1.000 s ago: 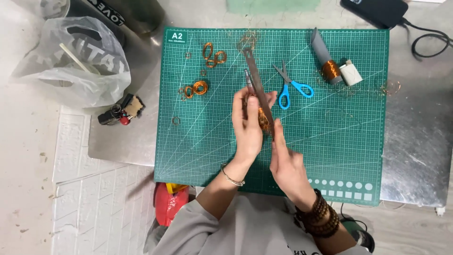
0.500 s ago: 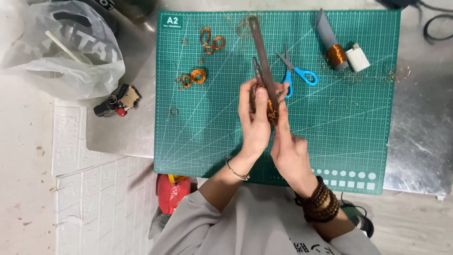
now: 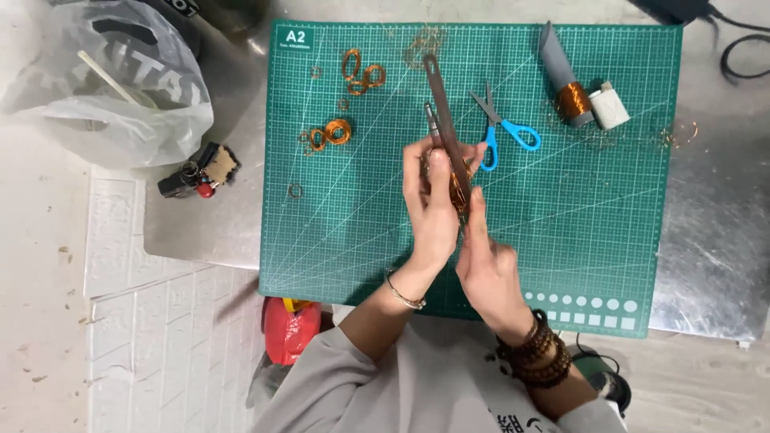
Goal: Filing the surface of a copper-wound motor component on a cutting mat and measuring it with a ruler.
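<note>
Over a green cutting mat (image 3: 337, 232), my left hand (image 3: 431, 207) grips a long dark metal strip (image 3: 443, 104) that points away from me. A band of copper wire (image 3: 459, 191) is wound around the strip where my fingers close on it. My right hand (image 3: 485, 261) sits just below and to the right, its forefinger stretched up along the strip and touching the wire winding. A thinner metal piece lies alongside the strip, partly hidden by my left hand.
Blue-handled scissors (image 3: 504, 128) lie right of the strip. Several copper wire coils (image 3: 338, 131) are scattered at the mat's upper left. A grey tube with a copper spool (image 3: 573, 102) and a white block (image 3: 610, 108) sit upper right. A plastic bag (image 3: 104, 88) lies left.
The view has shifted slightly. Both hands stay on the strip; my right forefinger has slid up along the winding.
</note>
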